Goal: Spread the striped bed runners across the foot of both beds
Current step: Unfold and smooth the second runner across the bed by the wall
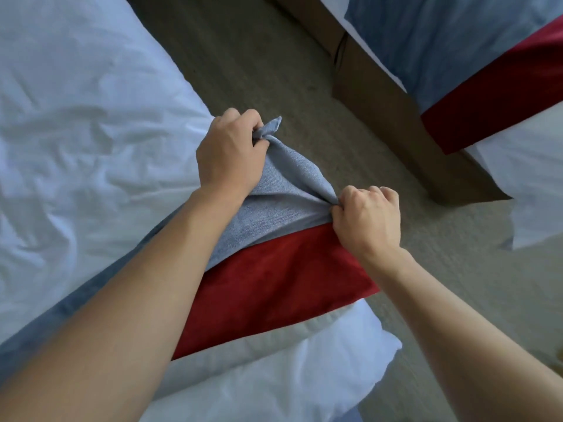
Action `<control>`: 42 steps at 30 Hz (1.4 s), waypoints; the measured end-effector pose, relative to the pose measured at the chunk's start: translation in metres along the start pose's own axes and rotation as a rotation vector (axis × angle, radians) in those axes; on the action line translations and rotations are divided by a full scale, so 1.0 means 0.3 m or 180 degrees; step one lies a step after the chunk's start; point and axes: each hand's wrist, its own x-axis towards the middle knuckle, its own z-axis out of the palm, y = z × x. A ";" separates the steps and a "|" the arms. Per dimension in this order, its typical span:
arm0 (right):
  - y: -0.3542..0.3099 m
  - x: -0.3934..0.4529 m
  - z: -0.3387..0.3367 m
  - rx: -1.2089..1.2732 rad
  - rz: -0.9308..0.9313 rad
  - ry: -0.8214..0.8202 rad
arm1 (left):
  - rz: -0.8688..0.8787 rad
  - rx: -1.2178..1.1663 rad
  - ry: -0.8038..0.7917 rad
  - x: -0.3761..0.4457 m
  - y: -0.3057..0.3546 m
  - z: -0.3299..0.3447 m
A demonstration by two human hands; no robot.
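Observation:
A bed runner (274, 269) with a grey-blue band and a dark red band lies across the near bed (76, 117), which has a white duvet. Its end hangs over the bed's right edge. My left hand (228, 153) pinches the grey-blue corner, lifted into a peak. My right hand (368, 220) grips the same edge where grey-blue meets red. A second runner (487, 71) of the same colours lies flat across the far bed (524, 178) at the upper right.
Beige carpet (274, 71) fills the aisle between the two beds. The far bed's brown wooden base (380, 95) juts into the aisle. White duvet folds hang off the near bed's corner (304, 376) below my arms.

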 end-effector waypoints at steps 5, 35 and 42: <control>0.067 0.063 0.026 0.0056 -0.0057 -0.0147 | 0.0000 0.0069 -0.0148 0.052 0.059 0.075; -0.647 0.080 -0.161 0.0381 -0.2263 0.0177 | -0.1358 0.0071 -0.1097 -0.242 -0.483 -0.281; -0.738 0.048 -0.115 -0.0518 -0.2604 -0.0629 | -0.0739 0.0005 -0.1701 -0.406 -0.505 -0.247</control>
